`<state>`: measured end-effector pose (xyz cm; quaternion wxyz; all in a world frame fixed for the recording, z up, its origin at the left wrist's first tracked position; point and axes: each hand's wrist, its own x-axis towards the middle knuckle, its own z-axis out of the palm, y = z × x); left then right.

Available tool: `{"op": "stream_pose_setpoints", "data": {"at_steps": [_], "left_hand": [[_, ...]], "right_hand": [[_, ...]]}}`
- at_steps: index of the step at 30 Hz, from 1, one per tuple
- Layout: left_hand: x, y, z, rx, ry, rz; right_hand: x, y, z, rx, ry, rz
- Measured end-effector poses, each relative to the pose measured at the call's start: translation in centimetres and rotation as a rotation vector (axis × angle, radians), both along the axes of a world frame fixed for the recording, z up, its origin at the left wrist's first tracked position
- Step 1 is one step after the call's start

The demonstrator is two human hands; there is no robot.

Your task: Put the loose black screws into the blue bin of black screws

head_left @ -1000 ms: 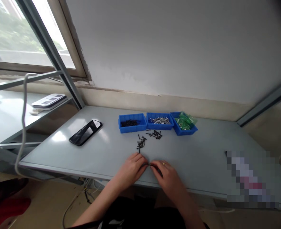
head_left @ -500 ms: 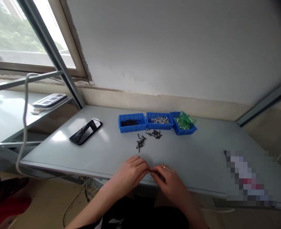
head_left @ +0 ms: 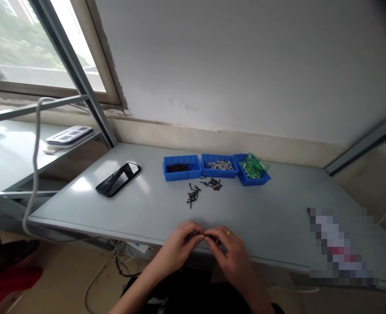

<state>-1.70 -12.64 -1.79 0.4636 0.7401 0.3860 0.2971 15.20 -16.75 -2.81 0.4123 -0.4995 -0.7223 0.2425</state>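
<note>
My left hand and my right hand meet fingertip to fingertip at the table's front edge. Both are closed in a pinch, and whatever sits between the fingers is too small and covered to name. A ring is on the right hand. Just beyond them lie two loose piles of dark screws. Behind these stands a row of blue bins: the left bin has dark screws, the middle bin silver screw-like pieces, and the right bin green plastic packets.
A black phone lies on the table's left. At the right is a blurred-out object. A white device rests on the neighbouring table, past a metal post and hanging cable. Part of a person in red shows lower left.
My left hand has turned and its fingers have bent, so the thumb and fingertips now show. Both hands stay pressed together at nearly the same spot. Bins and screw piles are unchanged.
</note>
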Motion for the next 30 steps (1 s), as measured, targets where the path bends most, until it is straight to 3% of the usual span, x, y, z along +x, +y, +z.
{"op": "stream_pose_setpoints", "data": {"at_steps": [3,6,11,15,17,21,24,30], "left_hand": [[-0.3,-0.1,0.5,-0.022,-0.015,-0.025],[-1.0,1.0,1.4,0.032,-0.008,0.028],[-2.2,8.0,4.9,0.317,0.160,0.298],[-1.9,12.9,6.5,0.504,0.434,0.391],[-1.5,12.9,5.8,0.573,0.494,0.353],[-1.2,10.9,2.5,0.547,0.655,0.098],[-1.4,11.0,0.5,0.537,0.703,0.069],[-1.4,14.0,0.6,0.555,0.688,-0.051]], "right_hand": [[-0.1,-0.1,0.1,0.029,0.031,-0.026],[0.2,-0.2,0.5,0.071,0.074,-0.090],[1.6,0.7,0.7,0.103,0.147,-0.221],[2.6,2.6,-0.3,-0.109,0.072,-0.143],[2.9,3.3,-0.9,-0.179,0.031,-0.140],[3.2,3.6,-1.5,-0.192,0.023,-0.162],[3.2,3.3,-1.6,-0.167,-0.002,-0.132],[3.2,3.1,-1.7,-0.101,-0.036,-0.138]]}}
